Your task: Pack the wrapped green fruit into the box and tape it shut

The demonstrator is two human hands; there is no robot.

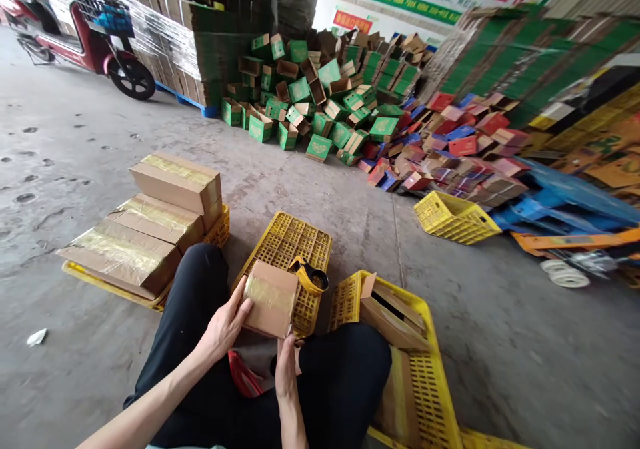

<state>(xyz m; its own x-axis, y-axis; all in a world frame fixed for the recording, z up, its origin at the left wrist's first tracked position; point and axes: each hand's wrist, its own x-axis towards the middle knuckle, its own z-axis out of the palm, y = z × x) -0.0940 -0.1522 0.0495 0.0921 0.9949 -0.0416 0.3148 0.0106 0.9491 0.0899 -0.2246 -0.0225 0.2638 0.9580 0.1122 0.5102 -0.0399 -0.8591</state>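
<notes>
Between my two hands is a small brown cardboard box (271, 298) with clear yellowish tape across it. My left hand (225, 321) grips its left side, thumb on the near face. At the lower right corner, my right hand (287, 369) supports it, some of its fingers hidden. Beneath the box stands an upturned yellow plastic crate (285, 232), bearing a yellow and black tape dispenser (311, 277). Left of my knee, several taped cardboard boxes (133, 252) rest on another yellow crate (220, 227). To the right, a yellow crate (434, 369) holds an open-flapped carton (393, 315).
A large heap of green cartons (320, 112) and red and blue boxes (450, 145) lies ahead. A yellow crate (455, 219) sits near a blue pallet (565, 202) and an orange pallet jack (575, 241). A red scooter (87, 35) stands far left. White scrap (37, 337) lies on the floor.
</notes>
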